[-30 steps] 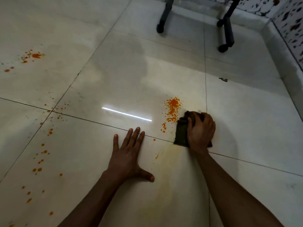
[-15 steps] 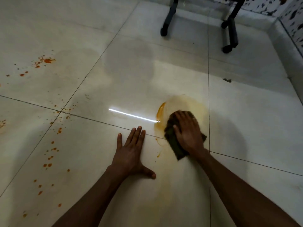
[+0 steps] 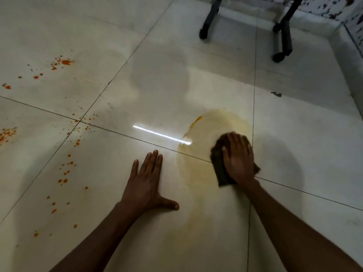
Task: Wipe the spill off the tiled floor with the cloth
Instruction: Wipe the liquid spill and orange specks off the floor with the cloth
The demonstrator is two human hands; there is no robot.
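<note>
My right hand (image 3: 238, 159) presses flat on a dark green cloth (image 3: 220, 167) lying on the glossy pale tiled floor (image 3: 157, 85). Around and behind the cloth spreads a thin yellowish smear (image 3: 216, 122) with an orange rim at its far left. The smear trails down the floor between my arms. My left hand (image 3: 146, 183) rests flat on the tile to the left, fingers spread, holding nothing. Orange droplets (image 3: 64, 177) dot the left tiles, with a denser patch (image 3: 62, 62) further back.
Black chair legs with castors (image 3: 282, 40) stand at the back right. A speckled wall with a pale skirting (image 3: 351, 61) runs along the right. A small dark fleck (image 3: 276, 94) lies on the floor behind the smear. More orange splatter (image 3: 7, 133) sits at the left edge.
My right hand swept the cloth left over the orange speckled patch and back right, turning it into a pale yellow smear. My left hand stayed planted.
</note>
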